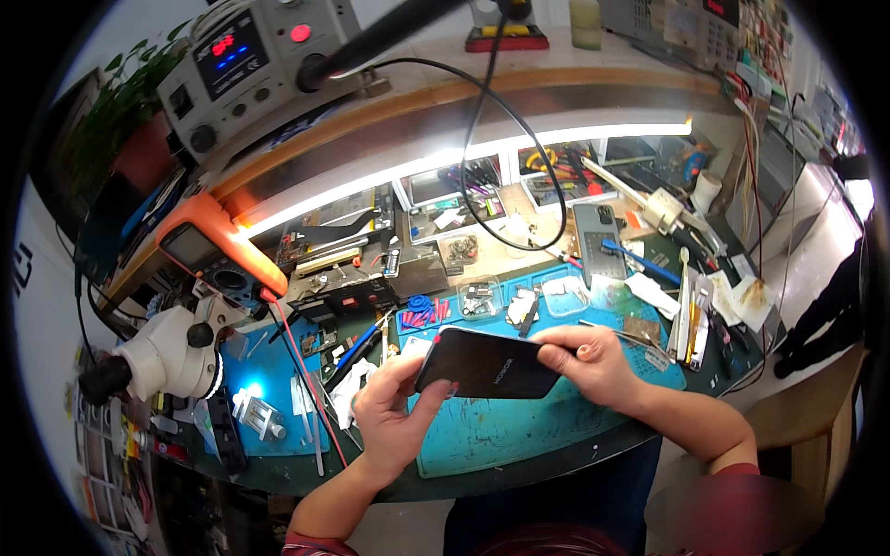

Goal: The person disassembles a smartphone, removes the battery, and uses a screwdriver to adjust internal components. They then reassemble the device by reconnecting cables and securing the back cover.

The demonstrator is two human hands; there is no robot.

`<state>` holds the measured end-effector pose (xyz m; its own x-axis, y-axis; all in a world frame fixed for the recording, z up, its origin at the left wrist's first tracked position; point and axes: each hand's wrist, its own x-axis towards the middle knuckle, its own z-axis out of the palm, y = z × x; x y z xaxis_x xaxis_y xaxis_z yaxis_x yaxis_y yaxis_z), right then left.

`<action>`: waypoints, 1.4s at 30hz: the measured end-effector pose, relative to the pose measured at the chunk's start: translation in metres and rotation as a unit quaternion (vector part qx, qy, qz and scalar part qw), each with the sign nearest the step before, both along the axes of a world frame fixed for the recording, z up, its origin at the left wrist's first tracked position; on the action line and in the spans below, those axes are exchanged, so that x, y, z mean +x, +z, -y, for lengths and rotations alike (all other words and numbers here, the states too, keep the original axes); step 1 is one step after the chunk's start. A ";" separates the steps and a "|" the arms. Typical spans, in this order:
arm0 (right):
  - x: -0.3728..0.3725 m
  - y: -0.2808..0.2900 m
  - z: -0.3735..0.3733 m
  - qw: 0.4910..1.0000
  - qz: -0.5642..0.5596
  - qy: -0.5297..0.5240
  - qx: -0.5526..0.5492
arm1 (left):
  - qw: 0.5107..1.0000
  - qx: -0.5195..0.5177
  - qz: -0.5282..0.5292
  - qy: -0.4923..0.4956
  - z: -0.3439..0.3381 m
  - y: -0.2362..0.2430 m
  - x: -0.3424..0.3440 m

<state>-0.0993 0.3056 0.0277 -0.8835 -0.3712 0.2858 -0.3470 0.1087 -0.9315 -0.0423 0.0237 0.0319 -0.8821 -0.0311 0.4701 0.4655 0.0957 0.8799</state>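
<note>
Between my two hands is a dark smartphone, held lengthwise and tilted above the blue work mat. My left hand grips its left end, with the thumb on the face toward me. At the right end, my right hand pinches the edge between thumb and fingers. The phone's screen is dark, with light lettering near its right end. Beyond it, on the mat, lie a small clear tray of parts and an empty-looking clear box. Another phone rests farther back, its camera bump showing.
A microscope stands at the left, near a lit metal fixture. An orange multimeter leans behind it. Tweezers and hand tools lie at the right. A black cable loops down over the bench. Someone in dark clothes stands at the far right.
</note>
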 end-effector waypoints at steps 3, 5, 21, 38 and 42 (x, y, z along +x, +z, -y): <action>0.002 0.006 0.003 0.992 -0.086 0.044 0.085 | 0.999 0.009 -0.029 0.040 0.001 -0.001 -0.002; 0.006 0.010 0.005 0.983 -0.125 0.052 0.126 | 0.991 -0.082 -0.089 0.050 0.001 0.009 -0.004; -0.001 -0.011 0.009 0.973 -0.187 0.080 0.110 | 0.977 -0.125 -0.170 0.016 -0.023 0.037 0.011; -0.008 -0.038 0.000 0.895 0.328 0.248 -0.174 | 0.963 -0.223 -0.144 0.052 -0.065 0.056 0.011; 0.001 -0.015 0.006 0.923 0.293 0.203 -0.146 | 0.967 -0.212 -0.121 0.074 -0.058 0.049 0.002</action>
<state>-0.0983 0.2997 0.0129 -0.7226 -0.6889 -0.0561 0.2684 -0.2048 -0.9413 -0.0404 0.0815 0.0804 -0.7459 0.0918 0.6597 0.6055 0.5063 0.6141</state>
